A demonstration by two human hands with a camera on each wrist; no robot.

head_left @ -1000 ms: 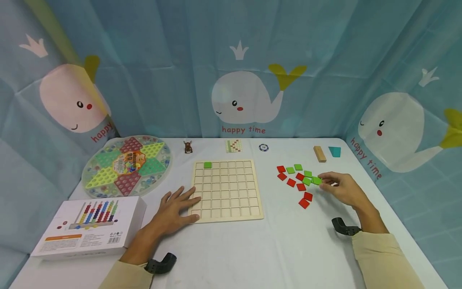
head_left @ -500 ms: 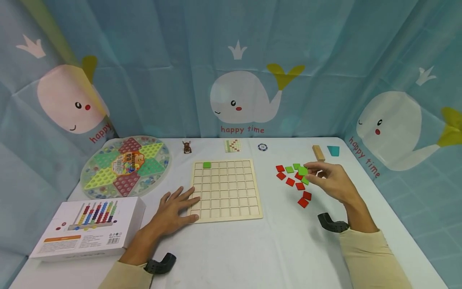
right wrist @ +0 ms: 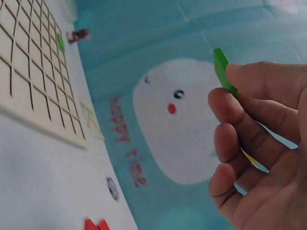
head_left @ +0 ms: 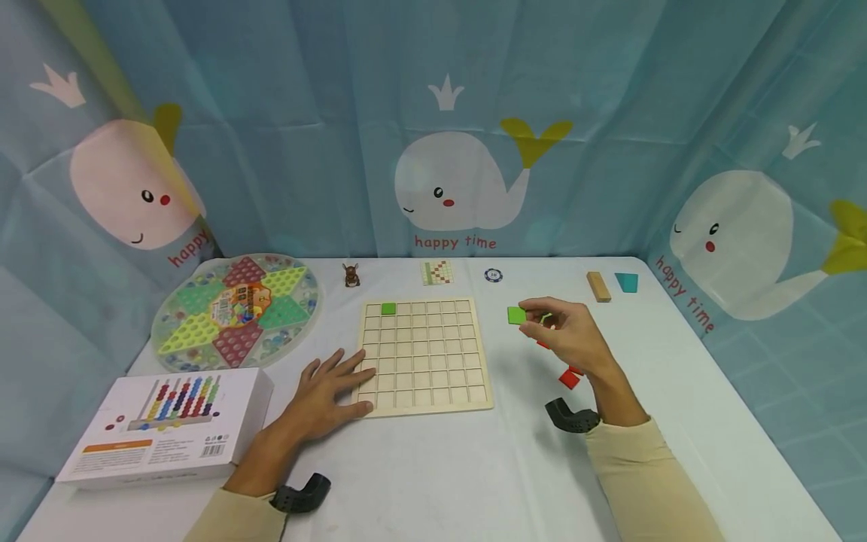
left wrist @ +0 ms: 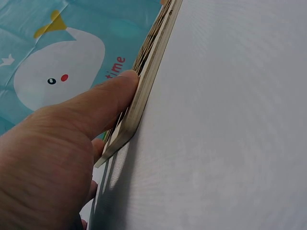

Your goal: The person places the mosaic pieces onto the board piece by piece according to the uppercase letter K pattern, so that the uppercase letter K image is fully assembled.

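A wooden grid board [head_left: 423, 360] lies mid-table, with one green square tile [head_left: 388, 309] in its top row, second cell from the left. My left hand [head_left: 328, 399] rests on the board's left edge, fingers spread; in the left wrist view the thumb [left wrist: 110, 98] touches the board's rim. Between thumb and fingers my right hand [head_left: 569, 335] pinches another green tile [head_left: 516, 315], lifted above the table right of the board. The right wrist view shows that pinched tile [right wrist: 223, 72] nearly edge-on. Red tiles [head_left: 569, 379] lie beneath the right hand, which hides most of the loose pile.
At the left are a round Chinese checkers board [head_left: 237, 312] and a white abacus box [head_left: 165, 425]. Along the back stand a brown animal figurine [head_left: 351, 275], a small pattern card [head_left: 436, 272], a poker chip [head_left: 493, 275], a wooden block [head_left: 599, 287] and a teal piece [head_left: 627, 282].
My right hand has taken the green tile from the right side of the pile, lifted it and carried it left toward the board. The left hand stays in place.
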